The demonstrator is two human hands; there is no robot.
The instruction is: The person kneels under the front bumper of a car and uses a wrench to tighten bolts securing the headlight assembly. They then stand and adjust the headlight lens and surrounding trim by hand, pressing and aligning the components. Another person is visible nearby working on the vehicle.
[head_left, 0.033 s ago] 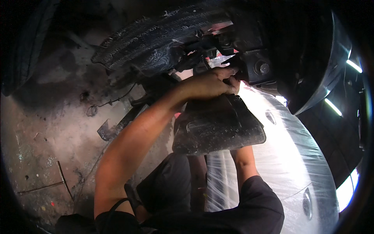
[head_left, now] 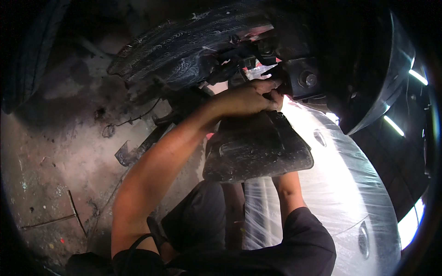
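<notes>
A dusty dark mud flap (head_left: 258, 149) hangs in front of me, below the underside of a vehicle. My left hand (head_left: 253, 97) is at its upper edge, fingers bent and pinched together beside a dark bracket (head_left: 282, 79). Whatever lies between those fingertips is hidden. To the right of the hand, a large round bolt head (head_left: 308, 79) sits on a dark mount. My right forearm (head_left: 290, 189) rises behind the flap, which covers the hand and its fingers.
A scuffed dark wheel-arch liner (head_left: 161, 57) curves overhead. On the right is a vehicle side wrapped in clear plastic film (head_left: 340, 184). A thin metal rod frame (head_left: 71, 214) and a dark bracket piece (head_left: 126, 154) lie on the stained floor (head_left: 50, 170).
</notes>
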